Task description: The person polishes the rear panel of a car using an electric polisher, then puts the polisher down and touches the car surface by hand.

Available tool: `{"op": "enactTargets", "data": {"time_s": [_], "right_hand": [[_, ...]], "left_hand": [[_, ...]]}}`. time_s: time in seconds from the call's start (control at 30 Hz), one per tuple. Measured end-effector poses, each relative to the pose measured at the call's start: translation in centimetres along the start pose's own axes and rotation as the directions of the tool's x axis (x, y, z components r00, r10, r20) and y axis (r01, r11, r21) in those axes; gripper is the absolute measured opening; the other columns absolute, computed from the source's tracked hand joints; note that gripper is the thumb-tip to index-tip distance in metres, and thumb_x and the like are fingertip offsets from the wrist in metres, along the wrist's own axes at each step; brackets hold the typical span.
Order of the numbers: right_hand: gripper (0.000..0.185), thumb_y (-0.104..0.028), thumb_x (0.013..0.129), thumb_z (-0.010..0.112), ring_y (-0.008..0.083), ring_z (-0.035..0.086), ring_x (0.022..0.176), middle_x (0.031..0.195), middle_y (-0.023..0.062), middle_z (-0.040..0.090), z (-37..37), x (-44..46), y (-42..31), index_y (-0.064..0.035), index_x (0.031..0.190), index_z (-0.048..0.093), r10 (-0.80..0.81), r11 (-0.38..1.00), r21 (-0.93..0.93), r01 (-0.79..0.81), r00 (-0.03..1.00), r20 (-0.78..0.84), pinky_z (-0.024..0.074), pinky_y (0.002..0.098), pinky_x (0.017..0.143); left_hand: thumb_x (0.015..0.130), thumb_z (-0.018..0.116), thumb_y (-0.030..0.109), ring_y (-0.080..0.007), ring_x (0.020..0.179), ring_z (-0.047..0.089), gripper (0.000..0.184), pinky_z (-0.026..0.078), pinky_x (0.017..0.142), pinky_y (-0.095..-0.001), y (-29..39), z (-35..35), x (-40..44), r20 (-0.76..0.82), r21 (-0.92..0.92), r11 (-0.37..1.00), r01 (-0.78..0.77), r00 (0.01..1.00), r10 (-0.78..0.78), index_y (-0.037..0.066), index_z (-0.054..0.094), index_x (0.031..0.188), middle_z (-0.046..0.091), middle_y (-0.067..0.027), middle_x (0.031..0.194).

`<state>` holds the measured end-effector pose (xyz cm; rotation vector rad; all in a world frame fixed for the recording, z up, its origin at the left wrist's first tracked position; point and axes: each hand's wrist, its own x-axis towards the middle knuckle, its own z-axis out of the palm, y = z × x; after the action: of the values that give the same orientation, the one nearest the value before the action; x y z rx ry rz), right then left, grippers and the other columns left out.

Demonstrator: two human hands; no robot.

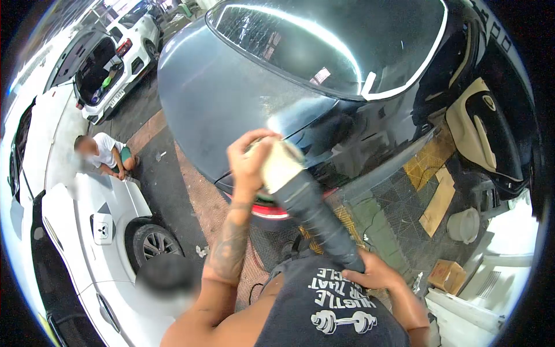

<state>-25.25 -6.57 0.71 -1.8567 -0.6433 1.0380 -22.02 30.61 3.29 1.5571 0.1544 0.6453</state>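
We note left hand [252,155] gripping the power tool's [321,211] pale head | right hand [374,270] closed around its rear end | tool between both hands | dark car [231,98] ahead of left hand.

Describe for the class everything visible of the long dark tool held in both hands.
The tool has a long, roughly tubular body, seemingly wrapped in dark, banded tape, and a cream head, blurred in the picture. It slants between the dark shirt and the dark car, head end away from the shirt. The left hand holds the head; the right hand holds the near end.
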Motion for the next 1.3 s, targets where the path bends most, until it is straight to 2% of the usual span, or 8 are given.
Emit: {"op": "enactTargets", "data": {"time_s": [0.13, 0.2, 0.47, 0.57, 0.8, 0.87, 0.97, 1.3], "right_hand": [[0.06, -0.027, 0.088, 0.072, 0.028, 0.063, 0.111, 0.121, 0.0223, 0.064, 1.2, 1.8, -1.0, 0.0025, 0.134, 0.049, -0.024, 0.987, -0.15, 0.051, 0.984, 0.175, 0.0474, 0.0383, 0.099], [0.067, -0.041, 0.088, 0.069, 0.0427, 0.063, 0.108, 0.118, 0.0298, 0.063, 0.7, 2.2, -2.8, 0.0048, 0.132, 0.048, -0.063, 0.995, -0.057, 0.08, 0.968, 0.243, 0.0483, 0.0451, 0.097], [0.06, -0.029, 0.087, 0.074, 0.0269, 0.068, 0.09, 0.106, 0.0176, 0.069, -2.1, -0.5, -0.4, 0.0021, 0.132, 0.05, -0.062, 0.995, -0.086, 0.059, 0.998, -0.024, 0.0537, 0.0377, 0.083], [0.049, -0.019, 0.088, 0.074, 0.0113, 0.061, 0.064, 0.092, 0.0063, 0.063, -3.2, -1.6, 1.3, -0.0007, 0.128, 0.052, 0.236, 0.949, 0.246, -0.197, 0.961, -0.143, 0.0531, 0.03, 0.061], [0.043, -0.017, 0.089, 0.072, 0.0094, 0.06, 0.062, 0.082, 0.0024, 0.061, -1.5, -2.2, 1.6, -0.0002, 0.123, 0.051, 0.191, 0.958, 0.239, -0.159, 0.975, -0.116, 0.0507, 0.028, 0.058], [0.049, -0.018, 0.087, 0.073, 0.0151, 0.065, 0.073, 0.091, 0.0068, 0.066, -0.4, -1.3, 0.2, 0.0009, 0.126, 0.051, 0.263, 0.958, 0.137, -0.254, 0.963, -0.054, 0.0535, 0.0322, 0.069], [0.057, -0.022, 0.085, 0.075, 0.0264, 0.064, 0.104, 0.116, 0.0167, 0.067, 1.8, 0.4, -1.5, 0.0016, 0.131, 0.05, -0.017, 1.0, -0.026, 0.017, 1.0, -0.008, 0.049, 0.0383, 0.094], [0.061, -0.03, 0.085, 0.073, 0.0452, 0.063, 0.104, 0.115, 0.029, 0.063, 4.8, 2.9, -5.2, -0.0005, 0.133, 0.049, 0.037, 0.978, -0.209, 0.009, 0.976, 0.215, 0.0505, 0.0455, 0.092]], "left_hand": [[0.093, 0.057, 0.011, -0.0282, 0.084, 0.071, 0.024, 0.059, 0.076, -0.0368, 0.9, -5.5, -3.5, -0.168, -0.19, 0.982, -0.016, 0.986, -0.017, -0.009, 0.063, 0.106, 0.07, -0.0232, 0.1], [0.093, 0.057, 0.011, -0.0276, 0.083, 0.07, 0.024, 0.06, 0.075, -0.0362, 0.9, -5.7, -3.8, -0.183, -0.222, 0.975, -0.018, 0.983, -0.023, -0.009, 0.063, 0.105, 0.07, -0.0232, 0.1], [0.088, 0.064, 0.016, -0.0181, 0.081, 0.07, 0.025, 0.055, 0.074, -0.0296, 0.1, 3.9, 2.9, -0.021, -0.106, 0.994, 0.018, 1.0, -0.021, -0.006, 0.071, 0.096, 0.074, -0.0148, 0.09], [0.089, 0.065, 0.019, -0.0162, 0.08, 0.069, 0.028, 0.055, 0.073, -0.0291, -1.5, 9.7, 6.4, 0.131, -0.106, 0.989, -0.104, 0.984, 0.117, -0.006, 0.071, 0.097, 0.074, -0.0124, 0.089], [0.091, 0.063, 0.014, -0.0167, 0.08, 0.07, 0.024, 0.056, 0.074, -0.0286, -2.1, 9.0, 4.8, 0.155, -0.205, 0.979, 0.001, 0.987, 0.032, -0.007, 0.069, 0.099, 0.074, -0.014, 0.091], [0.091, 0.061, 0.013, -0.018, 0.082, 0.07, 0.023, 0.056, 0.075, -0.0294, -0.7, 5.2, 3.0, 0.11, -0.125, 0.988, -0.089, 0.989, 0.103, -0.007, 0.069, 0.099, 0.073, -0.0156, 0.091], [0.091, 0.059, 0.012, -0.0209, 0.085, 0.07, 0.024, 0.057, 0.077, -0.0316, 0.1, -1.0, -0.2, -0.003, -0.133, 0.991, -0.01, 1.0, 0.009, -0.008, 0.067, 0.102, 0.073, -0.0178, 0.094], [0.093, 0.056, 0.01, -0.031, 0.087, 0.07, 0.023, 0.059, 0.077, -0.0383, 0.7, -10.4, -6.5, -0.197, -0.284, 0.953, -0.104, 0.979, 0.048, -0.008, 0.063, 0.105, 0.069, -0.0258, 0.101]]}}
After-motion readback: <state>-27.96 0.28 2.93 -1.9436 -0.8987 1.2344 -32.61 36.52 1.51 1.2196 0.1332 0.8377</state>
